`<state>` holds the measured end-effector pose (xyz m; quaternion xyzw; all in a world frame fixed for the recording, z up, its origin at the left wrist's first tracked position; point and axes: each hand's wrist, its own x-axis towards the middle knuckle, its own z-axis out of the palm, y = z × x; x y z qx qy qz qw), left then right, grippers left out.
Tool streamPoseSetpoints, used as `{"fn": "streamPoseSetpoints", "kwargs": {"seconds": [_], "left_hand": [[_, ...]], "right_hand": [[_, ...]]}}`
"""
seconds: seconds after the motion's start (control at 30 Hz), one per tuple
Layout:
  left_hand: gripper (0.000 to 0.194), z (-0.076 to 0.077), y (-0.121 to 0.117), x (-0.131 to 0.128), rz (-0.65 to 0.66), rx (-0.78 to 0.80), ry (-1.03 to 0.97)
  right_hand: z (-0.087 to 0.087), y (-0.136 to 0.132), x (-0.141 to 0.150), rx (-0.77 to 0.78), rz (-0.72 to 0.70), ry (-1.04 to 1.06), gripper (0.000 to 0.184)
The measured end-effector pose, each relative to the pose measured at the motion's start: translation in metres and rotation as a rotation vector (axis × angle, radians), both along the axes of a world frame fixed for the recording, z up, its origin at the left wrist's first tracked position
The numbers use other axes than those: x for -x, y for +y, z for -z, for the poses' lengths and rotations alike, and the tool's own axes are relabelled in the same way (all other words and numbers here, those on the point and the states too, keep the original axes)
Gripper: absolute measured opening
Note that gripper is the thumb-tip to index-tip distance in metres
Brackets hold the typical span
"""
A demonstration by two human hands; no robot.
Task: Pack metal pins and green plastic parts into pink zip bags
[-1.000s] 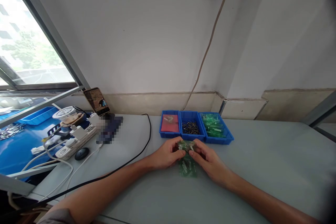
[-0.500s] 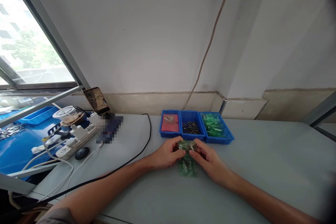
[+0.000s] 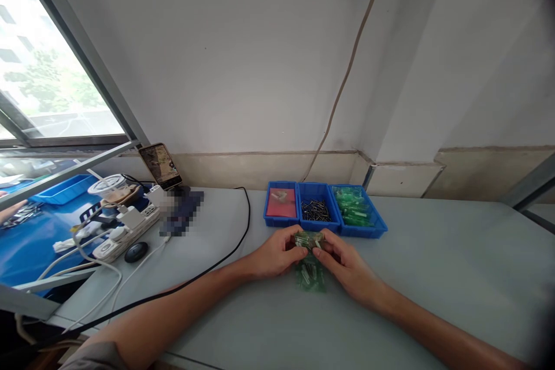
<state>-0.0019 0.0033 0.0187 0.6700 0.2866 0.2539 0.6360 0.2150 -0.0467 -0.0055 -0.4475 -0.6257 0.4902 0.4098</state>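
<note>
The pale wall rises behind a grey desk. Against its foot, side by side, stand three blue bins: the right bin with green packets, the left bin with a red sheet inside, and the middle bin with dark metal screws. In front of them the left hand and right hand face each other, thumbs and fingers clamped on either side of a green plastic bag. Its gathered upper part is between the fingers; the lower part lies toward the person, with slim pale pieces showing through (whether it is sealed, I can't tell).

The likeliest trouble is a spill: if the bag's mouth is open, a tug or a one-sided grip could tip the pieces out. Thin film might also tear if pulled apart. The black cable runs close along the left forearm and could snag on a leftward sweep.

The bins' front walls stand just beyond the fingertips, so a forward push would soon bump them. There is more room to the right of the right hand, and toward the person; on the left, the power strip crowds the desk's side edge.
</note>
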Motion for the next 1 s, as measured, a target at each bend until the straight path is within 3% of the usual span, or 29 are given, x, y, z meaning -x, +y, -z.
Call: {"fn": "streamPoseSetpoints", "kwargs": {"seconds": [0.37, 0.6, 0.77, 1.0], "left_hand": [[0.053, 0.0041, 0.0019, 0.0027, 0.019, -0.010, 0.031], [0.053, 0.0050, 0.0018, 0.0023, 0.035, -0.033, -0.001], [0.054, 0.0037, 0.0006, 0.0022, 0.050, -0.067, -0.010], [0.056, 0.0056, -0.0019, 0.0011, -0.002, -0.121, -0.002]], "right_hand": [[0.0001, -0.0023, -0.0022, -0.056, 0.041, -0.068, 0.043], [-0.0033, -0.0050, -0.0042, -0.167, 0.132, -0.156, 0.043], [-0.0033, -0.0059, -0.0064, -0.204, 0.121, -0.207, 0.044], [-0.0024, -0.0077, -0.0067, -0.221, 0.132, -0.242, 0.043]]}}
